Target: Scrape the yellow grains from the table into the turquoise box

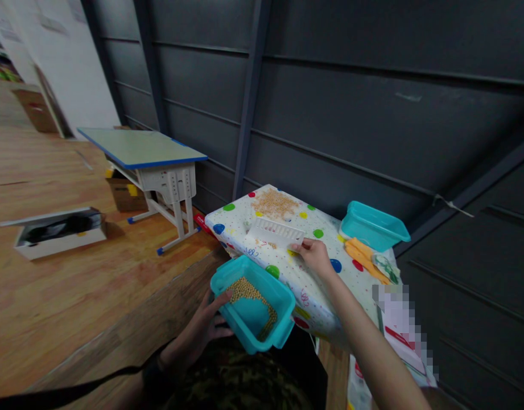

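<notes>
My left hand (208, 322) grips the near left side of a teal plastic basin (283, 293), its thumb over the rim. Round tan beans (244, 288) that look like soybeans lie in the basin, gathered along its far left and right sides. The basin is held off the table's front edge, tilted. My right hand (313, 254) pinches the right end of a white plastic tray (276, 230) with a row of slots, which touches the tabletop. Beyond the tray, many tan beans (273, 202) are spread over the tablecloth, and a few lie on its near side.
The table has a white cloth (240, 219) with balloon prints. At its right end are a second teal basin (375, 225), an orange cloth (364, 256) and a small plastic packet (385, 266). A dark wall (351, 131) stands behind; a desk (146, 148) and open box (61, 236) are left.
</notes>
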A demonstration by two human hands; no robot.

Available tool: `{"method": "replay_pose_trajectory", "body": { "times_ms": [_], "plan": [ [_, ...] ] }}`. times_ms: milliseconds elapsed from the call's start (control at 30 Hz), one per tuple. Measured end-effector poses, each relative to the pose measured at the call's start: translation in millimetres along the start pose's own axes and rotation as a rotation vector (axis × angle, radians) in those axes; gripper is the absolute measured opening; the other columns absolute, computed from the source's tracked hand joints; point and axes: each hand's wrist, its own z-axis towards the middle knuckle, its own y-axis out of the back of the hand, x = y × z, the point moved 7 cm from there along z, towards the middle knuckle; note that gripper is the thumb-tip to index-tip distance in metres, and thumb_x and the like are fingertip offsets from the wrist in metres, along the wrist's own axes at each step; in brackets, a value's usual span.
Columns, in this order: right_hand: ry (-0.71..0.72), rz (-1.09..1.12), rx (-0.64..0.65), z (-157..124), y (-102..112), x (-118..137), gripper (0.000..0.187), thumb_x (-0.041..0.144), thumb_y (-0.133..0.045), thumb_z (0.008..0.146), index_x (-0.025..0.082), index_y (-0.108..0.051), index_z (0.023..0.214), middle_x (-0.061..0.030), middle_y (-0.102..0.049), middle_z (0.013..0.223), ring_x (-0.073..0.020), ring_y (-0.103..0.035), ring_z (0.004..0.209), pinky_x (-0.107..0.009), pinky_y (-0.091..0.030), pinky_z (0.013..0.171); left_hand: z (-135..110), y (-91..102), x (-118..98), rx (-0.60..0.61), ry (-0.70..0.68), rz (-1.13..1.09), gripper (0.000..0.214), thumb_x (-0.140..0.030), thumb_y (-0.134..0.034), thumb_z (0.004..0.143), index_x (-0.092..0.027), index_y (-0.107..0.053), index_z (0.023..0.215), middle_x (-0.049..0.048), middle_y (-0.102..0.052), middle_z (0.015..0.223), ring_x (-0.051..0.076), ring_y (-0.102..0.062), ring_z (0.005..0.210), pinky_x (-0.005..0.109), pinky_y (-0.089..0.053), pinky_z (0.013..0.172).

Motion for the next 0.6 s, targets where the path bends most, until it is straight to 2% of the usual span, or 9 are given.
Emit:
{"method": "replay_pose_trajectory", "body": {
  "times_ms": [100,200,300,400,500,600],
  "plan": [
    [-0.034,0.028,-0.069,-13.7,6.8,-1.6,0.034,0.058,-0.087,0.092,0.027,-0.085,0.078,-0.0067,-0.086,0.078,-0.0306,-0.077,0.078,-0.039,-0.06,0.076,-1.9,-0.3,-6.4,-0.03,-0.001,0.004,0.102,-0.061,-0.092,0.111,-0.031,-0.043,0.196,0.0215,-0.087,0.168,0.035,-0.096,0.111,0.037,-0.076,0.08],
    [-0.052,-0.001,-0.131,-31.6,15.7,-4.5,0.03,0.052,-0.084,0.092,0.027,-0.082,0.075,-0.0066,-0.083,0.073,-0.0318,-0.077,0.076,-0.04,-0.059,0.075,-0.6,1.0,-9.9,-0.054,0.0,-0.002,0.104,-0.057,-0.09,0.113,-0.034,-0.037,0.199,0.0215,-0.084,0.174,0.037,-0.097,0.115,0.038,-0.076,0.079],
    [-0.057,-0.024,-0.164,-50.8,24.2,-7.7,0.04,0.057,-0.084,0.094,0.028,-0.075,0.068,-0.0038,-0.073,0.062,-0.0288,-0.07,0.067,-0.037,-0.055,0.068,4.5,4.6,-8.6,-0.065,0.01,-0.001,0.113,-0.06,-0.097,0.109,-0.036,-0.037,0.201,0.0237,-0.08,0.181,0.04,-0.097,0.12,0.039,-0.077,0.078],
    [-0.044,-0.03,-0.181,-68.3,30.0,-6.5,0.056,0.072,-0.085,0.097,0.03,-0.069,0.064,-0.0023,-0.067,0.056,-0.0261,-0.064,0.062,-0.035,-0.049,0.062,10.2,8.5,-7.3,-0.058,0.001,-0.018,0.125,-0.064,-0.108,0.099,-0.034,-0.041,0.2,0.0264,-0.08,0.18,0.042,-0.097,0.121,0.042,-0.078,0.081],
    [-0.03,-0.057,-0.188,-83.8,31.3,-0.8,0.068,0.086,-0.079,0.098,0.03,-0.066,0.063,-0.0048,-0.069,0.057,-0.0254,-0.063,0.059,-0.035,-0.044,0.06,13.3,11.3,-7.1,-0.06,-0.008,-0.023,0.119,-0.063,-0.11,0.098,-0.035,-0.048,0.196,0.0248,-0.082,0.174,0.041,-0.097,0.119,0.043,-0.079,0.082],
    [-0.016,-0.12,-0.223,-100.0,31.1,6.0,0.07,0.089,-0.069,0.103,0.03,-0.069,0.065,-0.0098,-0.077,0.064,-0.0285,-0.069,0.062,-0.036,-0.046,0.062,13.5,10.1,-6.7,-0.062,-0.01,-0.028,0.112,-0.063,-0.108,0.1,-0.034,-0.052,0.192,0.0237,-0.083,0.173,0.041,-0.098,0.119,0.043,-0.08,0.082]
  ]
}}
